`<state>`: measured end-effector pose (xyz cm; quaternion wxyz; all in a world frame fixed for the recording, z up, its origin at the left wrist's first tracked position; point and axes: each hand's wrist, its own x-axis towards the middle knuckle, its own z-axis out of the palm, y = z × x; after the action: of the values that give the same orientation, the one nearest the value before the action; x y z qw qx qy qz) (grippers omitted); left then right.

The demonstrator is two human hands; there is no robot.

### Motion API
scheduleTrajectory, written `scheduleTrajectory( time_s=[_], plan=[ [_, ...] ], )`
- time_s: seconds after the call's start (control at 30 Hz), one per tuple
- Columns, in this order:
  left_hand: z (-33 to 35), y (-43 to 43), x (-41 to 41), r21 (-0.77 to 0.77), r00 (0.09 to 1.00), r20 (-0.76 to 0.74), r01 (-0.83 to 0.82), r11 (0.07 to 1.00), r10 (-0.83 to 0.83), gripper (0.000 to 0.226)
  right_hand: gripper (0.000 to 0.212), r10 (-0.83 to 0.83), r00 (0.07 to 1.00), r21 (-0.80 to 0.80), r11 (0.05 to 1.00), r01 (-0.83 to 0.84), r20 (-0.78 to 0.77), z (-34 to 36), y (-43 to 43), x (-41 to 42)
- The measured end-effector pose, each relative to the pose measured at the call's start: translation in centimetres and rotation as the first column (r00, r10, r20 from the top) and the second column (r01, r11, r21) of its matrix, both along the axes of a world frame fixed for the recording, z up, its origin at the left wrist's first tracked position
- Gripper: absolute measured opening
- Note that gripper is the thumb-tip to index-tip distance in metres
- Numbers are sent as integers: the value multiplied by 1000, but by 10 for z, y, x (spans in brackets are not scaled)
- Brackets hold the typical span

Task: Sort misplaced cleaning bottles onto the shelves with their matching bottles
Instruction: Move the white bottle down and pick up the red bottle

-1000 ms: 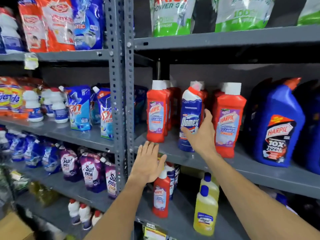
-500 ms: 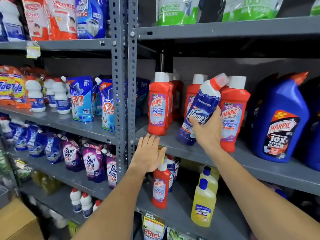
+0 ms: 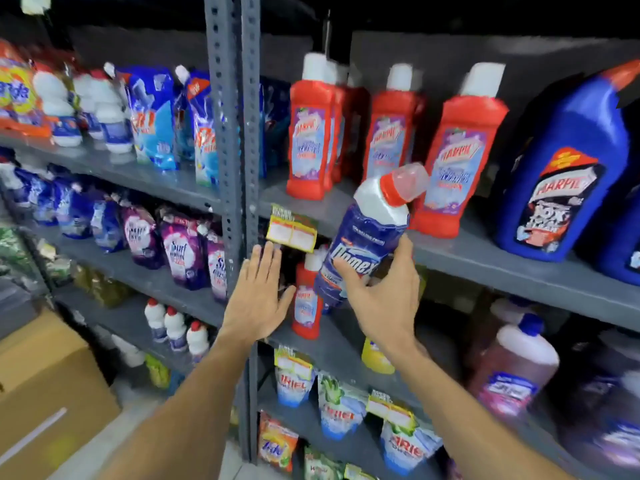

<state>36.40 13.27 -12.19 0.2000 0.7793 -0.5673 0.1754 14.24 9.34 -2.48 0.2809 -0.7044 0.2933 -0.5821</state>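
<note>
My right hand (image 3: 388,299) grips a blue-and-white Domex bottle (image 3: 363,237) with a red cap. The bottle is tilted to the right, off the shelf, in front of the shelf edge (image 3: 485,261). Behind it stand several red Harpic bottles (image 3: 457,161) with white caps. My left hand (image 3: 258,296) is flat with fingers spread, beside the grey upright post (image 3: 230,133). It is close to a small red Harpic bottle (image 3: 306,299) on the shelf below. That hand holds nothing.
A large blue Harpic jug (image 3: 561,168) stands at the right. Detergent pouches (image 3: 152,116) and small white bottles (image 3: 176,327) fill the left shelves. A brownish bottle (image 3: 516,368) and a yellow bottle (image 3: 375,358) sit lower right. A cardboard box (image 3: 45,386) is on the floor at left.
My right hand has lifted the Domex bottle off the shelf of red Harpic bottles, tilted it and brought it down and toward me. The view has tipped downward.
</note>
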Motion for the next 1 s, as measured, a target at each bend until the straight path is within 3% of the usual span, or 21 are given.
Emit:
scheduleTrajectory(
  time_s=[0.2,0.53,0.8,1.0],
  plan=[
    [-83,11,7,239,989,-144,59,969,-24,77,66,-6,993,119,993,21,-121,-91,-2,8],
    [-169,-32,35,422,956,-277,211,882,-96,78,69,-191,955,306,917,256,-227,-177,-53,64],
    [-199,-70,48,493,958,-273,215,843,-85,77,71,-320,899,367,831,417,-299,-216,-99,88],
    [-214,-70,55,476,957,-277,217,852,-90,81,81,-334,879,355,820,449,-339,-222,-131,100]
  ],
)
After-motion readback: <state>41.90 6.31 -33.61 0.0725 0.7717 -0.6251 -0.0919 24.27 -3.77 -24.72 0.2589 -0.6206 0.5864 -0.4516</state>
